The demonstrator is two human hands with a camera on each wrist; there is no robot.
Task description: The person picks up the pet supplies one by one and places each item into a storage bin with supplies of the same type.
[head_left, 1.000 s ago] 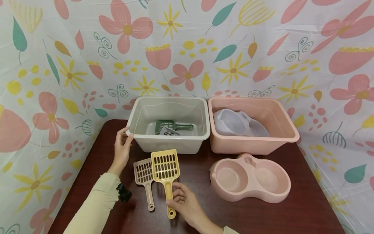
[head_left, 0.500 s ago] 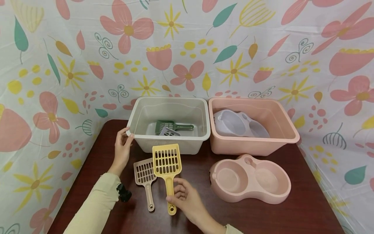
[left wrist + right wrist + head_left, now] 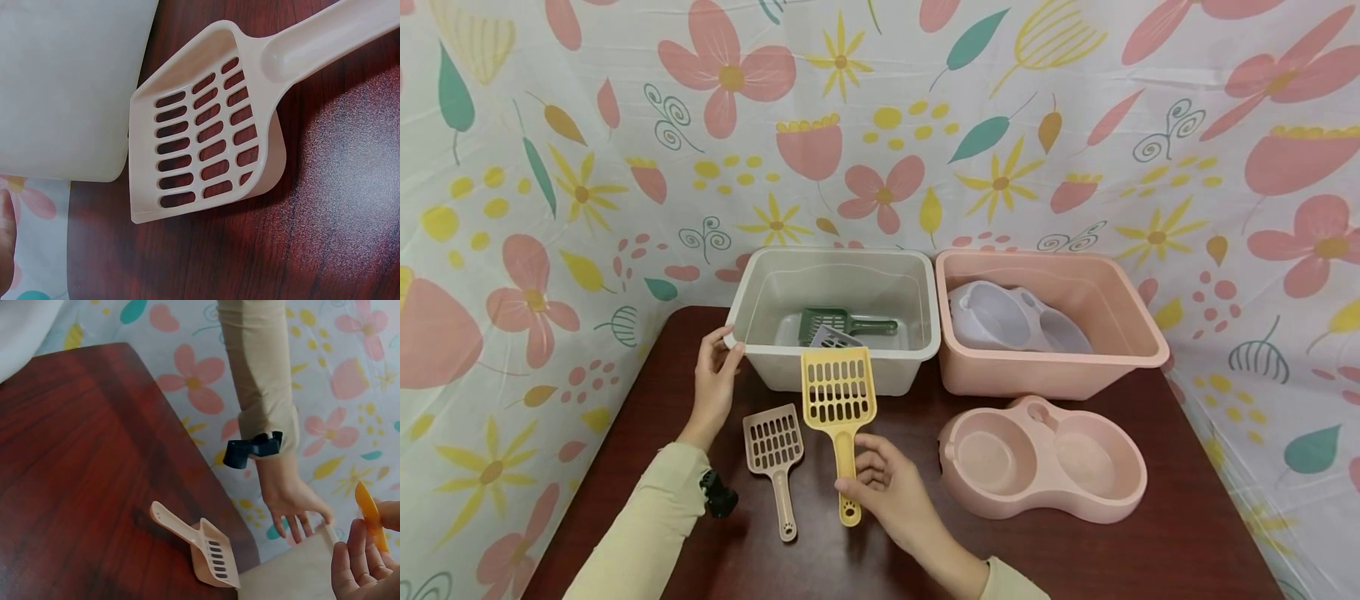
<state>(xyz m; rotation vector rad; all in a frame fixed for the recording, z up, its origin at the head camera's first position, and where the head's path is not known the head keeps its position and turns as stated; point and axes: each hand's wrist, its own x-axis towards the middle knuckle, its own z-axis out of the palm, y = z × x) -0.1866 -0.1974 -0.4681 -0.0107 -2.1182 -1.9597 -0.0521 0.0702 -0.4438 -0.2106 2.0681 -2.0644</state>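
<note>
In the head view my right hand (image 3: 895, 496) holds a yellow litter scoop (image 3: 845, 454) by its handle, thumb on top. The scoop's slotted head is raised in front of the grey litter box (image 3: 910, 371) and overlaps its front rim in view. At that box's front left corner, my left hand (image 3: 713, 379) grips the rim between thumb and fingers. A beige litter scoop (image 3: 275, 75) lies on the table below the left hand, its slotted end towards the box. Inside the grey box are a green litter scoop (image 3: 872, 326) and a lavender slotted scoop (image 3: 831, 333), partly hidden.
To the right, a pink litter box (image 3: 1022, 377) stands beside the grey one, with a lavender double bowl (image 3: 992, 321) inside. A pink double pet bowl (image 3: 1043, 479) sits in front of it on the dark red wooden table (image 3: 925, 550). Flower-patterned cloth (image 3: 880, 108) hangs behind.
My right hand has lifted the yellow scoop and moved it forward and slightly right, away from the beige scoop it overlapped in view. The left hand has stayed on the rim.
</note>
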